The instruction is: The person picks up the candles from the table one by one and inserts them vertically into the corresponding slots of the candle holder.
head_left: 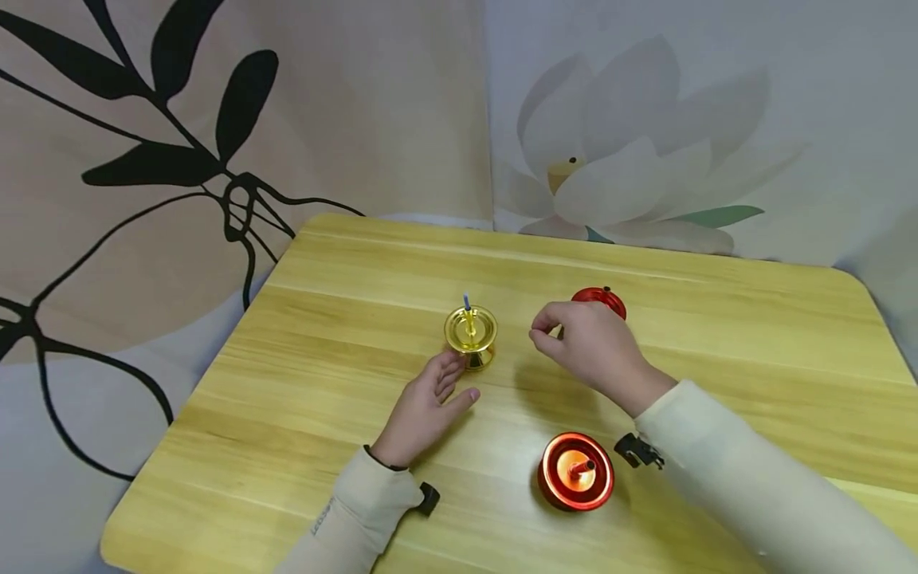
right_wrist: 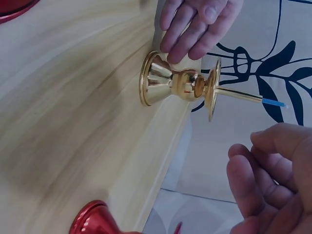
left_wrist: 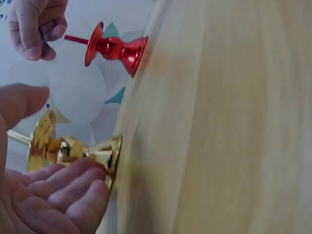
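Observation:
A shiny gold candle holder stands upright on the wooden table, with a slim stem rising from its dish. On top of that stem sits a small blue tip. My left hand is beside the holder, its straight fingers right at the base and the thumb apart. To the right of the gold holder hovers my right hand, fingers loosely curled with nothing visible between them. Behind it, partly hidden in the head view, stands a red candle holder of similar shape, its stem bare.
Nearer to me stands a wider red metal piece with a raised rim and a short central stem. The wooden table has rounded corners, and walls with plant and flower prints rise behind it.

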The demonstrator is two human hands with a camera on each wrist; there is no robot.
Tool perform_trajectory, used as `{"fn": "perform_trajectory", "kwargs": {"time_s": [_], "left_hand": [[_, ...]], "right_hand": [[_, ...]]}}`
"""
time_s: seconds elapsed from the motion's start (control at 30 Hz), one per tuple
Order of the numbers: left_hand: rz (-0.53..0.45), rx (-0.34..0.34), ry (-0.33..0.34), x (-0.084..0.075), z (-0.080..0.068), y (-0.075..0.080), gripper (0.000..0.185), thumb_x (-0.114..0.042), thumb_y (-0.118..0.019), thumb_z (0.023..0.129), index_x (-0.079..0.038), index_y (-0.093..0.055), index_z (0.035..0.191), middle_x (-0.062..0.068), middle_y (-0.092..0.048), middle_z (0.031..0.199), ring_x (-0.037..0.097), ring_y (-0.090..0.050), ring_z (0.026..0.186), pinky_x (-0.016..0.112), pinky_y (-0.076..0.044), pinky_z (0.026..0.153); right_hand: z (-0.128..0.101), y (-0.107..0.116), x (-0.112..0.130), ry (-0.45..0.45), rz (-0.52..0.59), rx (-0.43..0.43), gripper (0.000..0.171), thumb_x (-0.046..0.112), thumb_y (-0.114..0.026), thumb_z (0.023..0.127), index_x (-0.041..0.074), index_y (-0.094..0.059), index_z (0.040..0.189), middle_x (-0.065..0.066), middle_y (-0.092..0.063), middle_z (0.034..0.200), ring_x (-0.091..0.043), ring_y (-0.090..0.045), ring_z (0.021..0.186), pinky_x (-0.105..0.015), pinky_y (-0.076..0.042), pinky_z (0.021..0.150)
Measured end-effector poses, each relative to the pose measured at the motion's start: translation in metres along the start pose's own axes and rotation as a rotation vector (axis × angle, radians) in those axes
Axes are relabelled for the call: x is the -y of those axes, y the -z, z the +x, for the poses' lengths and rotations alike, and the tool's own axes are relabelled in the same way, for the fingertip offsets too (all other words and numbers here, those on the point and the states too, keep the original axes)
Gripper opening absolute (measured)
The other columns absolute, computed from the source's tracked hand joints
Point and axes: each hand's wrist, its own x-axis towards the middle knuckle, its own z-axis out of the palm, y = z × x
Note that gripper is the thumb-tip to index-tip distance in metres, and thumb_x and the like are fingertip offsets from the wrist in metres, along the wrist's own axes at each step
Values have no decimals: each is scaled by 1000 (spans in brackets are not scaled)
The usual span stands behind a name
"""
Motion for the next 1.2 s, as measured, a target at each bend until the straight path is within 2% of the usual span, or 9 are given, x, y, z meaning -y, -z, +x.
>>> {"fn": "perform_trajectory", "kwargs": {"time_s": [0.13, 0.27, 0.43, 0.6, 0.87, 1.1, 1.2], "left_hand": [[-24, 13, -18, -1, -2, -6, 59, -19, -72, 95, -1, -45, 144, 12, -53, 146, 25, -49, 136, 41, -39, 112], [-73, 63, -35, -4, 0, -14, 56, -15, -71, 95, -1, -46, 144, 14, -52, 146, 26, -48, 137, 42, -37, 113], [-108, 134, -83, -13, 8, -24, 60, -14, -70, 96, -2, -43, 148, 15, -46, 152, 28, -43, 141, 40, -35, 115], [-100, 179, -128, -21, 18, -33, 67, -18, -70, 97, -2, -36, 153, 14, -39, 157, 25, -39, 144, 36, -34, 115], [-84, 206, -140, -31, 34, -46, 67, -19, -69, 97, -3, -35, 153, 13, -39, 158, 20, -39, 143, 31, -34, 114], [-118, 231, -165, -41, 50, -65, 69, -20, -69, 97, -1, -33, 154, 12, -38, 158, 20, -38, 144, 27, -33, 114], [-102, 225, -168, -44, 57, -72, 71, -22, -69, 97, -4, -32, 155, 9, -37, 159, 17, -38, 144, 26, -34, 114]], "right_hand": [[-4, 0, -5, -29, -3, 18, 8, 18, -70, 91, 17, -76, 88, 7, -72, 79, -8, -59, 63, -33, -53, 62], [-9, 1, -9, -49, 8, 23, 7, 18, -70, 90, 16, -77, 88, 8, -70, 77, -10, -58, 64, -33, -51, 62], [-18, 0, -17, -55, 6, -1, 5, 19, -73, 89, 16, -75, 87, 8, -68, 73, -10, -57, 64, -33, -51, 62], [-29, -1, -26, -71, 15, -12, 3, 17, -76, 88, 15, -75, 87, 7, -69, 75, -10, -60, 66, -33, -53, 63], [-49, 0, -40, -156, 34, 7, 4, 19, -73, 89, 16, -74, 87, 8, -66, 71, -10, -58, 64, -29, -46, 55], [-70, 0, -51, -193, 62, -7, 5, 19, -74, 89, 14, -75, 88, 8, -69, 77, -9, -58, 66, -29, -48, 58], [-77, 0, -54, -201, 66, -22, 5, 19, -74, 90, 14, -75, 89, 7, -70, 78, -9, -58, 66, -29, -48, 58]]}}
